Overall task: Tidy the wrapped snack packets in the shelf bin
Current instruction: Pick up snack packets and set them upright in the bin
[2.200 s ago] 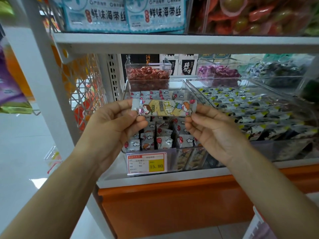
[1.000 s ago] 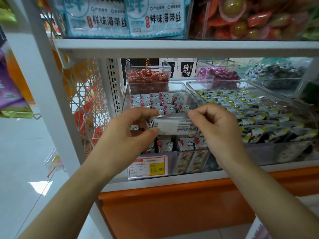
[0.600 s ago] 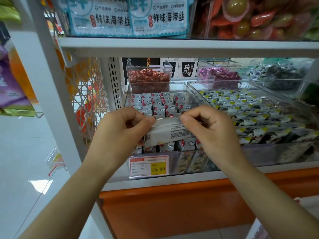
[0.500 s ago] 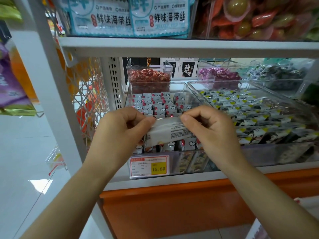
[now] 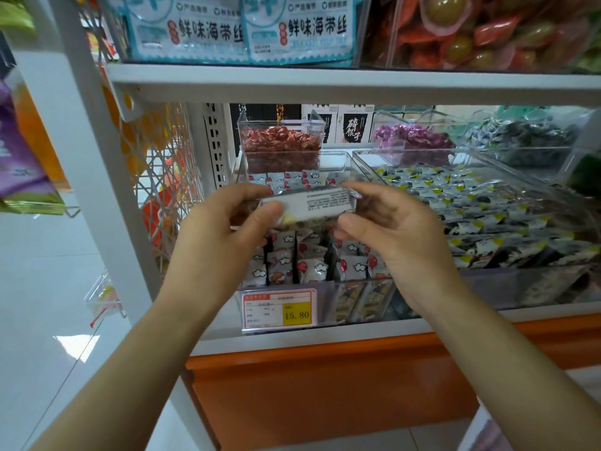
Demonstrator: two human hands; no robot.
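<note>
Two hands hold one long snack packet [image 5: 312, 203] level above a clear shelf bin [image 5: 329, 301], its white printed back turned toward the camera. The left hand [image 5: 221, 236] pinches the packet's left end between thumb and curled fingers, while the right hand [image 5: 393, 232] grips the right end, forefinger over the top edge and thumb beneath. Below the packet, small wrapped packets [image 5: 309, 265] with red and white cloud print stand in rows inside the bin, which sits at the near left of the shelf. A yellow and white price tag [image 5: 279, 309] is fixed to the bin's front wall. Just to the right lies a larger clear bin of black and white packets [image 5: 487, 206], and farther back stands a tub of red sweets [image 5: 281, 144].
</note>
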